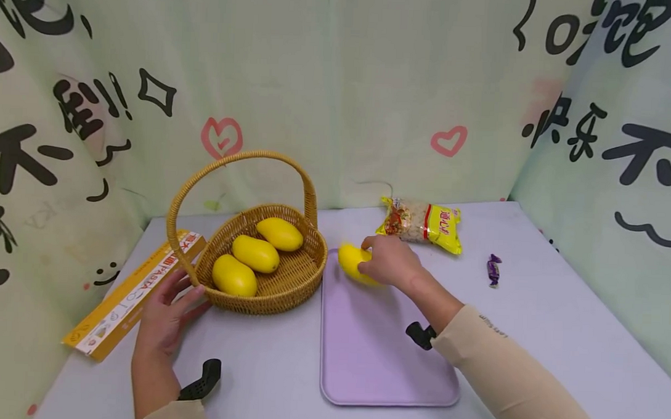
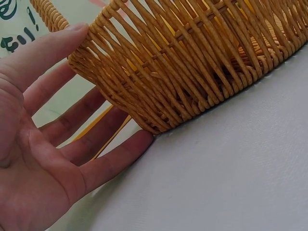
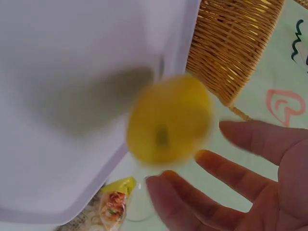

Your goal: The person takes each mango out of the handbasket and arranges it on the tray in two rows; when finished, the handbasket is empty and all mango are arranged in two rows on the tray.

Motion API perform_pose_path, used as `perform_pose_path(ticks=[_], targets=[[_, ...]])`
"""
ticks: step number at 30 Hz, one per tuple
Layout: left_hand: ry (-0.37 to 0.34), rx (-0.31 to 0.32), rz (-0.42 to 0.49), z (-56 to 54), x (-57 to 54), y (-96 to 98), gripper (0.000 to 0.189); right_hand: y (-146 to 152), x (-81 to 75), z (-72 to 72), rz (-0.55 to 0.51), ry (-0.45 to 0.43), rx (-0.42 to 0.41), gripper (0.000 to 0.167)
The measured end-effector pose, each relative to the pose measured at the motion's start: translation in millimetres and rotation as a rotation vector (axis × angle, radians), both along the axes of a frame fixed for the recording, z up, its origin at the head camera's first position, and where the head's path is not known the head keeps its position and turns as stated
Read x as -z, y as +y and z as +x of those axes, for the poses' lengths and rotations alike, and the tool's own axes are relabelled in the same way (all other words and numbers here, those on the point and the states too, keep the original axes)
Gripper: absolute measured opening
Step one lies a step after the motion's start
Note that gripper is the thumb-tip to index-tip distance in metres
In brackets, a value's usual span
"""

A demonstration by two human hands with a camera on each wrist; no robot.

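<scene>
My left hand (image 1: 168, 314) touches the near left side of a wicker basket (image 2: 183, 62), thumb at the rim and spread fingers against the outer wall. Three yellow mangoes (image 1: 255, 254) lie inside the basket. Over the far left corner of a lilac tray (image 1: 382, 365), another mango (image 3: 168, 120) shows blurred, its shadow falling on the tray. Beside that mango is my right hand (image 1: 391, 261), thumb and fingers spread apart. In the right wrist view a gap shows between the thumb and the mango, with the fingertips close to its lower edge.
A long orange-and-white pasta box (image 1: 135, 295) lies left of the basket. Behind the tray sits a yellow-ended food packet (image 1: 424, 223). A purple-wrapped candy (image 1: 493, 270) lies farther right. Printed curtains stand around the table (image 1: 554, 316); the basket's tall handle (image 1: 260, 154) arches up.
</scene>
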State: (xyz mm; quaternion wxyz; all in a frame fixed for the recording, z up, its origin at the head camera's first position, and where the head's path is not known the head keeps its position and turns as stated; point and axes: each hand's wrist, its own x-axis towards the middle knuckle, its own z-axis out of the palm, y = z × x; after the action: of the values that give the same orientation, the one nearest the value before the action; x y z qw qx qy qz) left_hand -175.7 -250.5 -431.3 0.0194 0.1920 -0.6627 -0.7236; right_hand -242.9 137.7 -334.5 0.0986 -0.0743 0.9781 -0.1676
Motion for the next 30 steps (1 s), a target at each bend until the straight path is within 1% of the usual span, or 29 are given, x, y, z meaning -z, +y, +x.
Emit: perform_pose_path(ticks=[3, 8, 11, 15, 19, 25, 30], targets=[[0.002, 0.002, -0.001, 0.3, -0.1, 0.9, 0.075, -2, 6.2, -0.1, 0.002, -0.026, 0.007, 0.044], [0.003, 0.003, -0.003, -0.1, -1.4, 2.2, 0.075, -4, 13.2, 1.7, -0.007, -0.015, -0.051, 0.044], [0.003, 0.008, 0.001, -0.8, -2.6, 2.8, 0.076, -3, 13.5, 2.1, -0.002, -0.007, -0.066, 0.046], [-0.004, 0.010, 0.002, -0.7, -3.9, 3.4, 0.076, -1, 12.5, 1.4, 0.005, -0.033, -0.075, 0.049], [-0.007, 0.006, -0.006, -0.1, -4.2, 3.8, 0.075, -1, 13.0, -0.3, -0.024, -0.069, -0.056, 0.052], [-0.005, 0.004, -0.003, 0.0, -3.6, 3.1, 0.076, -3, 17.9, -4.2, -0.118, -0.141, -0.005, 0.061], [-0.017, 0.003, -0.005, 1.1, -3.1, 2.9, 0.077, -8, 24.8, -6.7, -0.179, -0.171, 0.018, 0.061]])
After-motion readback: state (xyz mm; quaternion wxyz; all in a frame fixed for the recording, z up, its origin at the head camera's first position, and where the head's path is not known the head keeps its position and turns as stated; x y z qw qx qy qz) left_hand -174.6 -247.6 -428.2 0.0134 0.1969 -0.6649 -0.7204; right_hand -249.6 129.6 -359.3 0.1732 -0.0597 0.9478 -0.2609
